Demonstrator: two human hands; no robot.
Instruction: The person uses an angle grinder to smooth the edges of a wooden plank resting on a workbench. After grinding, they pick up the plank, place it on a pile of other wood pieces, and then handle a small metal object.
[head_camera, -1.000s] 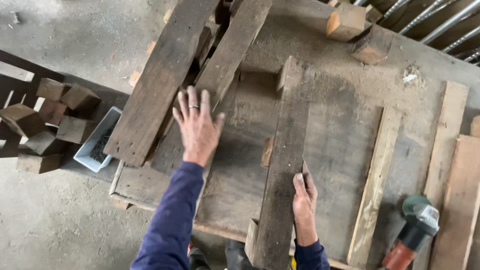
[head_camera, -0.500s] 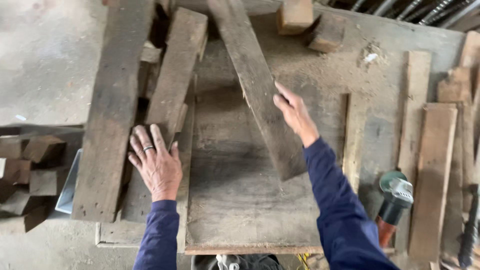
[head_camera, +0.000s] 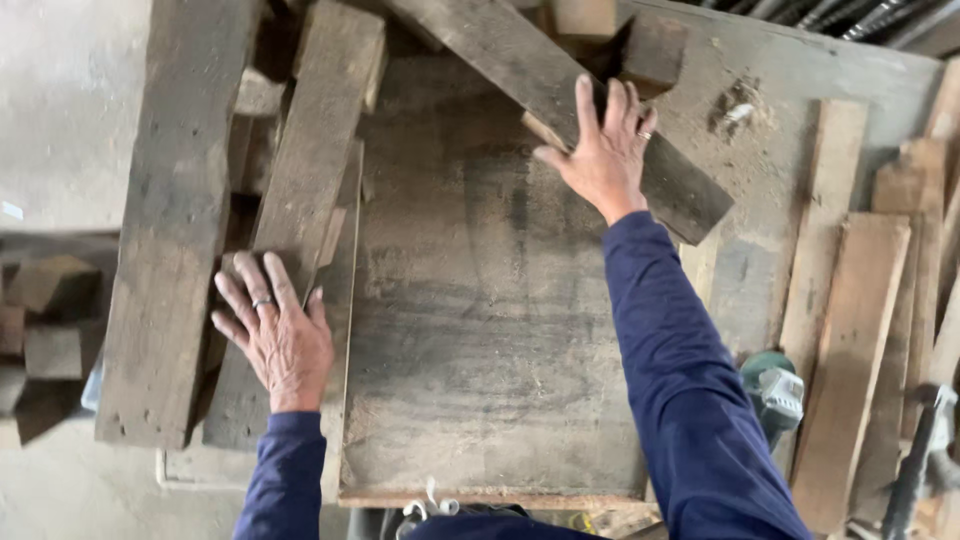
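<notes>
At 9 o'clock, wood blocks (head_camera: 50, 310) lie in a heap on the floor, as before, though they sit lower in view now. Next to them a wide plank (head_camera: 175, 220) lies lengthwise, and beside it a narrower plank (head_camera: 300, 200). The left hand (head_camera: 275, 335) rests flat on that narrower plank's near end, fingers spread, its grip open and holding nothing; half a second ago it lay in much the same spot, so it has barely shifted. In the middle, the dusty board (head_camera: 480, 330) that serves as the surface now shows bare across its centre. The grey plank (head_camera: 560, 95) that crossed it earlier has swung up toward 12 o'clock and now lies slanted from the top edge down to about 2 o'clock. The right hand (head_camera: 605, 150) has followed it, reaching farther out; its palm presses on the plank with fingers loose over the far edge, grip open rather than clenched. At 4 o'clock a green power tool (head_camera: 775, 385) sits beside the sleeve. Pale slats (head_camera: 850, 330) lie at 3 o'clock.
</notes>
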